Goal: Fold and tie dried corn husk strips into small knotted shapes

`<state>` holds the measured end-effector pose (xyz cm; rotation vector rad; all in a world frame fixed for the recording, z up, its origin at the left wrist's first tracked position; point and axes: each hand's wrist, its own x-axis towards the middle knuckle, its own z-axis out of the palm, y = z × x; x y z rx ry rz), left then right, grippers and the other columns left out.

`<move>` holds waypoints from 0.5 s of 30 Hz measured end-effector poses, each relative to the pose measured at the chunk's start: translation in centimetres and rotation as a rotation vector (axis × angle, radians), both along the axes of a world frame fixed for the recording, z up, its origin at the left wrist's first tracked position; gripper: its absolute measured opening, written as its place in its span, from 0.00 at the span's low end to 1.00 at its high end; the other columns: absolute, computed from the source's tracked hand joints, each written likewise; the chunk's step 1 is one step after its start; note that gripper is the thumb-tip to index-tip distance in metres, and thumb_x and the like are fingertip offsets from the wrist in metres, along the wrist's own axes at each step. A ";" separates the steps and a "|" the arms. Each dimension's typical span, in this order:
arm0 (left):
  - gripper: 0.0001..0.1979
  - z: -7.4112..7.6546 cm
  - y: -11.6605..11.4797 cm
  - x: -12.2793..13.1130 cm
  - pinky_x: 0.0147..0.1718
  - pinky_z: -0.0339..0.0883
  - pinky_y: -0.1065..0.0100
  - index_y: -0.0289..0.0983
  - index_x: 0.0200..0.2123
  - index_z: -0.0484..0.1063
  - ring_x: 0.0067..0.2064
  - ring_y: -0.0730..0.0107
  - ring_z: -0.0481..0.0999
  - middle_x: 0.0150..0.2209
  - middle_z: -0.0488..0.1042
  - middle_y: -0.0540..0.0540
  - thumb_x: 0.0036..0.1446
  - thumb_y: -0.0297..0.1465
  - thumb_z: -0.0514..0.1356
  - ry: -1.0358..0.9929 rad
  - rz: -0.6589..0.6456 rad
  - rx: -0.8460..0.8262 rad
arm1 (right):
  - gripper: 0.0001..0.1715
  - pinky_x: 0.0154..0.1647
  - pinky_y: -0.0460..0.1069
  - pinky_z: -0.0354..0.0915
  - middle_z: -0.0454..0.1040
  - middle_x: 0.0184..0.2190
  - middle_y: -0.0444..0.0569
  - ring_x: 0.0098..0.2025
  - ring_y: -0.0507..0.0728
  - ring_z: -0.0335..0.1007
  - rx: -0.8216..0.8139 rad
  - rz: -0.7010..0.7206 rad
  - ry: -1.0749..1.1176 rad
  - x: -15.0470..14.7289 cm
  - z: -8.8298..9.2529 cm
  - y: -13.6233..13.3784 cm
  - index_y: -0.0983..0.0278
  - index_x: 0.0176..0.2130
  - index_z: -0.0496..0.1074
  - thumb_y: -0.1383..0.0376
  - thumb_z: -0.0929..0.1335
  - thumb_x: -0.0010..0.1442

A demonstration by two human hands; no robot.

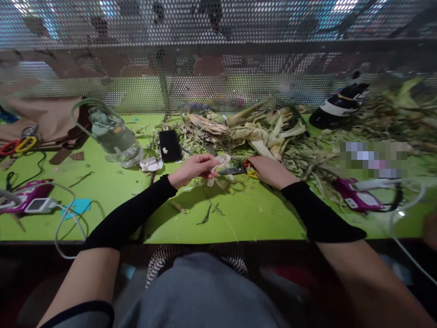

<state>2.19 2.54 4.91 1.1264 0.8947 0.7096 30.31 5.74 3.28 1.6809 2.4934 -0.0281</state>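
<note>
My left hand point(198, 167) pinches a small pale piece of corn husk point(223, 160) between thumb and fingers, near the middle of the green table. My right hand point(268, 171) is closed around the red and yellow handles of a pair of scissors point(234, 171), whose dark blades point left toward the husk piece. Whether the blades touch the husk I cannot tell. Several pale scraps lie on the table just below the blades. Behind both hands spreads a heap of dried corn husks point(252, 132) and shreds.
A black phone point(170, 146) lies left of the husks, beside a clear-and-green water bottle point(118, 139). More scissors point(25, 141) rest on a brown bag point(51, 118) at left. Purple power strips point(358, 195) with cables lie at both sides. A dark bottle point(341, 105) leans at back right, before a perforated screen point(221, 82).
</note>
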 end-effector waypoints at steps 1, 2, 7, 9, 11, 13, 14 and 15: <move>0.10 0.0 0.0 0.0 0.28 0.66 0.77 0.33 0.31 0.69 0.23 0.83 0.72 0.25 0.77 0.51 0.68 0.27 0.58 -0.002 -0.006 -0.001 | 0.18 0.44 0.54 0.65 0.79 0.45 0.62 0.45 0.65 0.74 -0.026 -0.004 0.006 0.0 0.2 -0.2 0.68 0.51 0.73 0.71 0.63 0.62; 0.10 0.1 0.0 0.0 0.28 0.66 0.77 0.33 0.31 0.69 0.23 0.83 0.72 0.25 0.77 0.51 0.68 0.27 0.58 -0.001 -0.014 -0.002 | 0.18 0.41 0.53 0.65 0.79 0.43 0.62 0.43 0.64 0.75 -0.053 -0.011 0.012 0.0 0.4 -0.3 0.68 0.51 0.72 0.71 0.64 0.61; 0.10 0.1 0.1 -0.2 0.31 0.69 0.77 0.33 0.32 0.70 0.24 0.83 0.74 0.27 0.78 0.50 0.68 0.29 0.59 -0.036 -0.012 0.006 | 0.20 0.31 0.49 0.62 0.78 0.35 0.53 0.34 0.60 0.73 -0.183 -0.033 -0.010 0.1 1.7 -1.0 0.64 0.46 0.71 0.67 0.70 0.51; 0.11 0.1 0.3 -0.3 0.34 0.71 0.75 0.33 0.32 0.70 0.27 0.81 0.77 0.29 0.80 0.48 0.69 0.30 0.58 -0.049 0.017 -0.008 | 0.13 0.31 0.50 0.60 0.76 0.32 0.53 0.33 0.61 0.72 -0.191 -0.028 -0.040 -0.2 1.8 -1.5 0.63 0.38 0.71 0.66 0.70 0.49; 0.11 0.1 0.6 -0.4 0.37 0.73 0.73 0.33 0.32 0.70 0.28 0.80 0.78 0.30 0.81 0.47 0.70 0.29 0.56 -0.050 0.048 -0.032 | 0.08 0.30 0.51 0.58 0.74 0.29 0.53 0.31 0.62 0.70 -0.186 -0.027 -0.057 -0.7 1.8 -2.2 0.62 0.34 0.69 0.63 0.69 0.51; 0.11 0.1 0.8 -0.6 0.38 0.73 0.71 0.33 0.33 0.70 0.28 0.79 0.78 0.30 0.81 0.46 0.71 0.29 0.55 -0.053 0.077 -0.047 | 0.07 0.31 0.52 0.58 0.74 0.30 0.56 0.31 0.62 0.70 -0.168 -0.044 -0.055 -1.0 1.7 -2.9 0.63 0.34 0.68 0.64 0.67 0.52; 0.11 0.1 0.9 -0.6 0.38 0.74 0.71 0.33 0.34 0.70 0.28 0.79 0.79 0.30 0.81 0.46 0.71 0.29 0.55 -0.058 0.088 -0.050 | 0.08 0.31 0.52 0.58 0.74 0.30 0.57 0.31 0.62 0.70 -0.159 -0.061 -0.050 -1.1 1.7 -3.2 0.64 0.35 0.68 0.65 0.66 0.53; 0.11 0.1 1.0 -0.7 0.37 0.73 0.71 0.33 0.35 0.71 0.28 0.79 0.79 0.30 0.81 0.46 0.71 0.29 0.55 -0.065 0.096 -0.049 | 0.09 0.30 0.52 0.57 0.74 0.30 0.58 0.30 0.62 0.69 -0.149 -0.082 -0.041 -1.1 1.8 -3.4 0.64 0.37 0.68 0.64 0.65 0.53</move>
